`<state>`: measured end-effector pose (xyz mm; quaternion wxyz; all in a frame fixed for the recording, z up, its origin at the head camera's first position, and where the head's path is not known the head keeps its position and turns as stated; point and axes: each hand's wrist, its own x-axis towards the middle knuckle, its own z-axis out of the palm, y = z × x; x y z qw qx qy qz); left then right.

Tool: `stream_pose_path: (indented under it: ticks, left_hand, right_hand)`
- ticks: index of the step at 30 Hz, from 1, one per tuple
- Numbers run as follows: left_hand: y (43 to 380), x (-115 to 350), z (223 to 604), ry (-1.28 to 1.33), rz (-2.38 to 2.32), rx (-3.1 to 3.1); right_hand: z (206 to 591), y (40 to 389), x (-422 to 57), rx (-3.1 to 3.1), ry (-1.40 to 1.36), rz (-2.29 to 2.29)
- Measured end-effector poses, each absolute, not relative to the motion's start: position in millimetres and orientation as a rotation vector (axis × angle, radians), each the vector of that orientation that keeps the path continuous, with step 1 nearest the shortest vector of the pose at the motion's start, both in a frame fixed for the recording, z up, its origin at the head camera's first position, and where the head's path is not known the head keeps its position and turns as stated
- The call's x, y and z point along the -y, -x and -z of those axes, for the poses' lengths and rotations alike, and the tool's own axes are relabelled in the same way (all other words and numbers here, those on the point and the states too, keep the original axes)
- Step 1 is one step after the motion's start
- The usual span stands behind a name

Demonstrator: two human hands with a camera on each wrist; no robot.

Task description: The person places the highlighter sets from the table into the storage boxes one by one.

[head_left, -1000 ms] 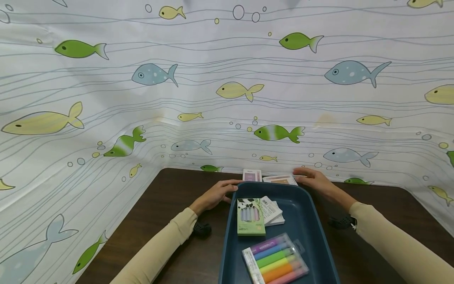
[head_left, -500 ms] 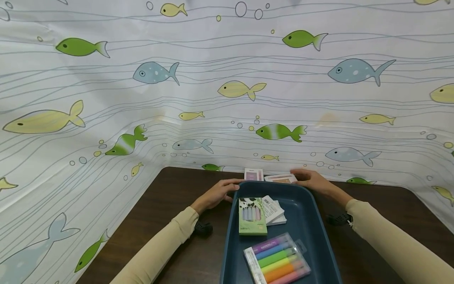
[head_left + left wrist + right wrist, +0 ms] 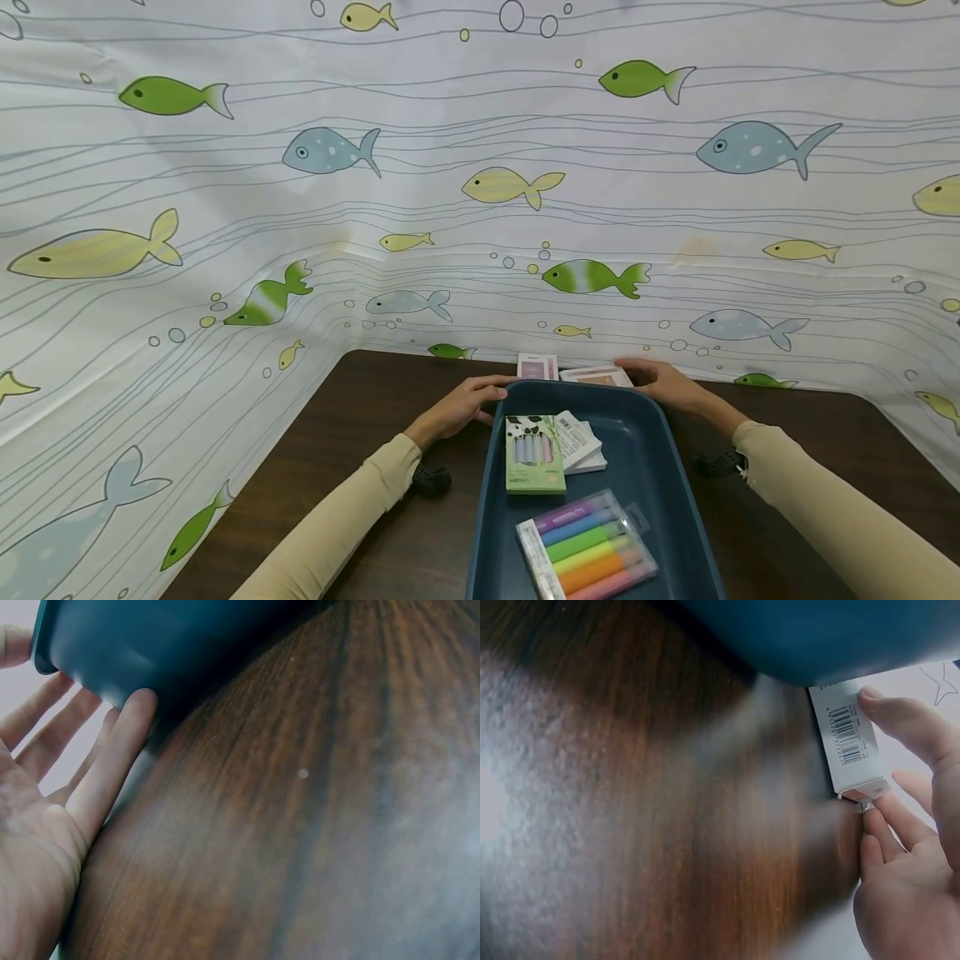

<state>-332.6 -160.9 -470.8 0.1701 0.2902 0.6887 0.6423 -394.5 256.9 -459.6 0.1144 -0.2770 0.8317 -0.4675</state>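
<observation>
A dark blue tray (image 3: 637, 483) lies on the brown table. My left hand (image 3: 457, 408) touches its far left corner; in the left wrist view the fingers (image 3: 116, 765) are fairly straight against the tray's outer wall (image 3: 142, 652). Behind the tray's far rim, my right hand (image 3: 667, 385) holds the right end of a flat white box (image 3: 600, 377). The right wrist view has the thumb (image 3: 907, 724) on the barcode face of this white box (image 3: 846, 739), with other fingers at its end. Left of it stands another white box (image 3: 537, 367), partly hidden by the rim.
Inside the tray lie a green panda box (image 3: 534, 458), small white boxes (image 3: 581, 446) and a clear pack of coloured highlighters (image 3: 588, 546). A fish-patterned sheet (image 3: 480, 275) rises behind and to the left of the table (image 3: 360, 425).
My right hand has shifted slightly left along the flat white box, its thumb now closer to it. The left hand stays at the tray corner. The view has tilted a little.
</observation>
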Motion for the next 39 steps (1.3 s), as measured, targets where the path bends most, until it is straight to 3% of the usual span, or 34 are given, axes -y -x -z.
stream_pose_path:
  ticks: [9,23,39]
  left_hand:
    - [330.9,160.0,470.9,-0.812,-1.829,-1.973]
    - [329.9,159.8,470.4,-0.803,-1.831,-1.974]
    - [329.5,160.8,470.0,-0.804,-1.829,-1.982]
  right_hand:
    - [459.6,389.3,-257.5,-2.488,0.971,1.289]
    - [458.5,383.6,-254.6,-2.588,0.963,1.299]
    - [462.4,380.6,-250.8,-2.324,0.721,1.622]
